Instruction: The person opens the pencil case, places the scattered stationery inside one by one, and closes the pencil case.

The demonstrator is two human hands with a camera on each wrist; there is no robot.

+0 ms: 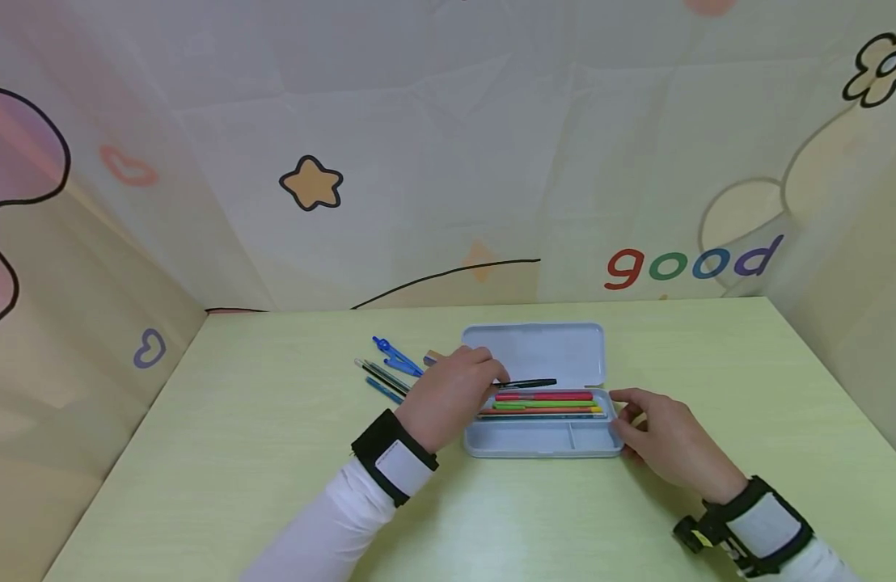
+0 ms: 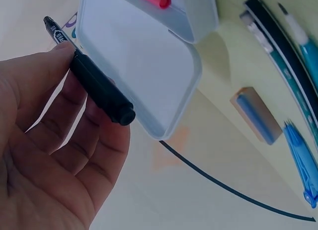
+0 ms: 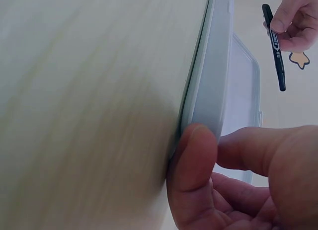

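A pale blue pencil case (image 1: 521,440) lies open on the table, its lid (image 1: 531,347) folded back toward the wall. Several coloured pens (image 1: 543,397) lie side by side in its long compartment; the narrow front compartments hold nothing visible. Just above the pens, my left hand (image 1: 448,398) pinches a black marker (image 2: 102,88) between thumb and fingers, its cap end toward the left wrist camera. My right hand (image 1: 666,440) grips the case's right end, thumb (image 3: 194,155) against the outer wall and forefinger at the rim.
Left of the case lie a blue compass (image 1: 399,356), an eraser (image 2: 256,115), and several pencils (image 1: 381,377), partly hidden behind my left hand in the head view. A printed cloth wall (image 1: 419,202) rises at the table's back edge.
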